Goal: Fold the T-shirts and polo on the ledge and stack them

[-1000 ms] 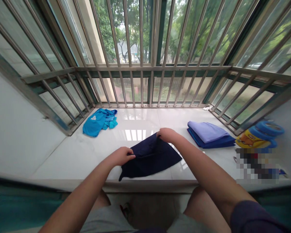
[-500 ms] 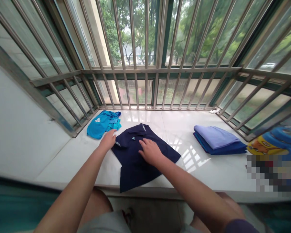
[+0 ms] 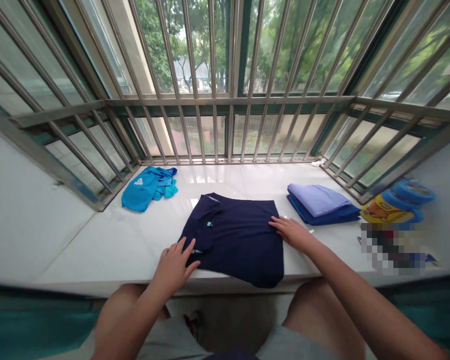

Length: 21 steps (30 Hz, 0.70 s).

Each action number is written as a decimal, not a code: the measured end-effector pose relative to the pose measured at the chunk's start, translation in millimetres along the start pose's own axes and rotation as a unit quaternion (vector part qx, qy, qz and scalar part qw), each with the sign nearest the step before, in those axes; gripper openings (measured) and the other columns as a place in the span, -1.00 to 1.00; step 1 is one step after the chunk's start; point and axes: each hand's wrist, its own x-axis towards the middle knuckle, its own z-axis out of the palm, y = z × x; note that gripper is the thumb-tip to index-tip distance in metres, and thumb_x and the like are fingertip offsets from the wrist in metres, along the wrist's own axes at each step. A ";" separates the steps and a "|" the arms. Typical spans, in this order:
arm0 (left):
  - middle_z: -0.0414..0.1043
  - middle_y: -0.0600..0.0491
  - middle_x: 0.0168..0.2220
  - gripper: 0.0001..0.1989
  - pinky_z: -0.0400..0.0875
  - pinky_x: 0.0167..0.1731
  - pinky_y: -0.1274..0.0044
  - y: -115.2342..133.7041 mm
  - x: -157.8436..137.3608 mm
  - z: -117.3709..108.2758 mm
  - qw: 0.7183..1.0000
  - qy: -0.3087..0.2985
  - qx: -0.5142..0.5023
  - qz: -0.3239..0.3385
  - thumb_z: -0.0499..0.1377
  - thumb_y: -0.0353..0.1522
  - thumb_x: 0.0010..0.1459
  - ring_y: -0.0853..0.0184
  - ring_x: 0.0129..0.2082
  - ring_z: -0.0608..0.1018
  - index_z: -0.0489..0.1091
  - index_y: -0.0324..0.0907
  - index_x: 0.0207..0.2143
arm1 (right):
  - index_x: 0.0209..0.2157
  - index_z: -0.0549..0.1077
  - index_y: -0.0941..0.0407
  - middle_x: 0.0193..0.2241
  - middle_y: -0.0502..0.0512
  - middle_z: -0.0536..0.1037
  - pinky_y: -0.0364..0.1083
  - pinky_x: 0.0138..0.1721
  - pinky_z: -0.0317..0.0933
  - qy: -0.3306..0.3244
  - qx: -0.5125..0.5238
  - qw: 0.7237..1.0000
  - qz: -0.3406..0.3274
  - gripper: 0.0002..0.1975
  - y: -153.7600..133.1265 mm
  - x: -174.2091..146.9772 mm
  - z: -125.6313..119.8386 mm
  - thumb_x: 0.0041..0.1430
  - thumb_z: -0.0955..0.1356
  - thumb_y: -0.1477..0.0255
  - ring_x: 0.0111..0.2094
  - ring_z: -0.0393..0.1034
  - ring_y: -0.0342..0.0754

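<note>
A dark navy garment (image 3: pixel 240 235) lies spread on the white sill in front of me, with a small pale blue mark near its left part. Its lower edge hangs slightly over the front of the sill. My left hand (image 3: pixel 175 262) rests at the garment's lower left corner, fingers spread. On the opposite side, my right hand (image 3: pixel 290 231) lies with outstretched fingers on the garment's right edge. Neither hand grips the cloth.
A crumpled bright blue garment (image 3: pixel 144 190) with a white logo lies back left. At the right sits a folded stack of lavender and blue cloth (image 3: pixel 320 202), beside a blue and yellow bottle (image 3: pixel 393 205). Metal window bars (image 3: pixel 230 102) enclose the sill (image 3: pixel 108 250).
The navy garment has turned and now lies flatter, its right edge more upright. My left hand has moved down toward me; my right hand has moved right to the garment's edge. The view has shifted slightly.
</note>
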 end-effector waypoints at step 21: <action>0.57 -0.11 0.20 -0.58 0.56 0.20 0.19 -6.4 -47.4 19.4 0.986 0.064 -0.066 0.137 0.19 -0.39 0.31 0.01 0.16 0.59 0.59 -0.03 0.18 | 0.47 -0.31 -0.66 0.43 -0.34 0.18 0.00 0.35 0.32 0.109 -0.005 0.991 -0.077 0.03 -38.0 -142.0 90.0 0.28 0.18 0.59 0.43 0.18 -0.14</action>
